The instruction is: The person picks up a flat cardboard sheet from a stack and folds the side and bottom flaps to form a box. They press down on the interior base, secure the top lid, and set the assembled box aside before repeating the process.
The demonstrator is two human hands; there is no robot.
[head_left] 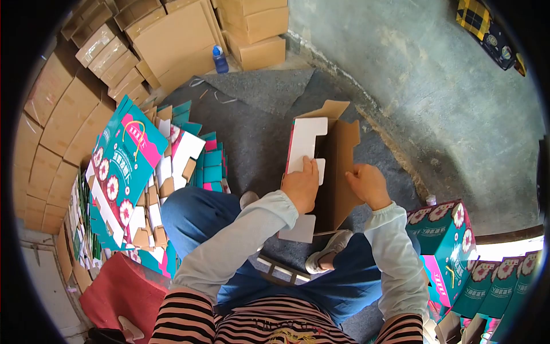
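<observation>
Between my knees stands a cardboard box [341,192], partly opened out, with brown inner walls and end flaps sticking up. A white notched panel [302,143] runs along its left side. My left hand [302,186] grips the box at this panel, fingers bent over the white tab. On the other side, my right hand [368,184] is closed at the upper edge of the brown wall, thumb against the board. The inside bottom of the box is in shadow.
Flat printed teal cartons [123,166] lie stacked at my left. Made-up teal boxes [438,235] stand at my right. Brown cartons [63,126] pile up along the left and back. A blue bottle [220,59] stands near them, and a concrete wall [435,103] curves along the right.
</observation>
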